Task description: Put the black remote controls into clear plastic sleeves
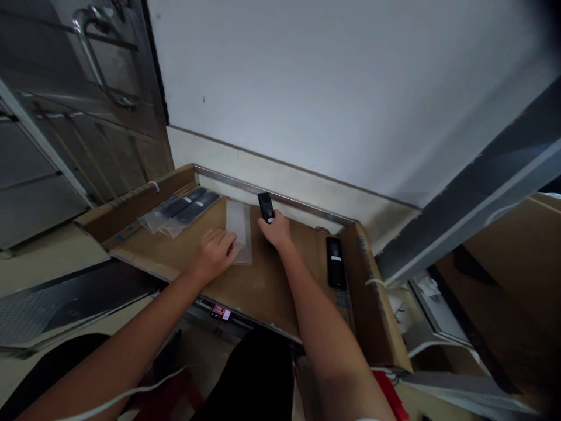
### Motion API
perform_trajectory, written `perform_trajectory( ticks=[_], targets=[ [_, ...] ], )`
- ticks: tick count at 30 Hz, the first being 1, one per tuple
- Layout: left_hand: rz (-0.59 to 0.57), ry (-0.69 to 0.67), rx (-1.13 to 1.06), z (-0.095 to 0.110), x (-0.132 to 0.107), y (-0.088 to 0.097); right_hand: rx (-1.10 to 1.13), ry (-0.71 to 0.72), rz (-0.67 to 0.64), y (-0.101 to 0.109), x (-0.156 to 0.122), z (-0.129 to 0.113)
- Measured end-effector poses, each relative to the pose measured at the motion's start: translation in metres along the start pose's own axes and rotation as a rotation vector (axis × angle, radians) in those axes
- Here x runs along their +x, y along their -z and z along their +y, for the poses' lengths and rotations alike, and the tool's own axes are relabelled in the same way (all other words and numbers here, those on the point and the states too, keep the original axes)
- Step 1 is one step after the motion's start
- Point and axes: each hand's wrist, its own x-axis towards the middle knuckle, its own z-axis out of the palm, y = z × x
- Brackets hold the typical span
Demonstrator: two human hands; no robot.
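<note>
White wall (307, 76), plain, evenly lit. Pale skirting (245, 166) at its foot. Metal door (65, 88) with bar handle (99, 64) at left. Grey beam (473, 193) slants across right. Cardboard-covered bench (258, 289) against the wall.

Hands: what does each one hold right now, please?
Left hand: open, resting on the clear plastic bag.
Right hand: closed on the black remote.

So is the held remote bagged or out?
Out: the remote sits bare in the right hand, beside the flat clear bag the left hand touches.
</note>
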Motion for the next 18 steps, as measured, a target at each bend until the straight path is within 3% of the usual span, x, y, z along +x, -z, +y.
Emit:
perform_trajectory(
  ticks=[3, 6, 10, 13, 15, 18],
  targets=[
    [0.013, -0.030, 0.075, 0.001, 0.000, 0.004, -0.003, 0.009, 0.003, 0.000, 0.000, 0.000],
    [-0.056, -0.016, 0.100, 0.001, 0.006, 0.003, -0.005, 0.008, 0.002, 0.000, 0.000, 0.000],
    [-0.133, 0.108, 0.133, -0.008, 0.015, -0.009, 0.009, 0.016, 0.004, 0.000, 0.000, 0.000],
    [-0.109, 0.239, 0.098, -0.022, 0.021, -0.021, 0.039, 0.046, -0.004, 0.003, -0.001, -0.001],
    [-0.070, 0.312, 0.036, -0.031, 0.026, -0.028, 0.099, 0.073, -0.099, 0.008, -0.003, -0.002],
    [-0.022, 0.395, -0.075, -0.041, 0.032, -0.036, 0.198, 0.092, -0.384, 0.018, -0.005, -0.004]
  ],
)
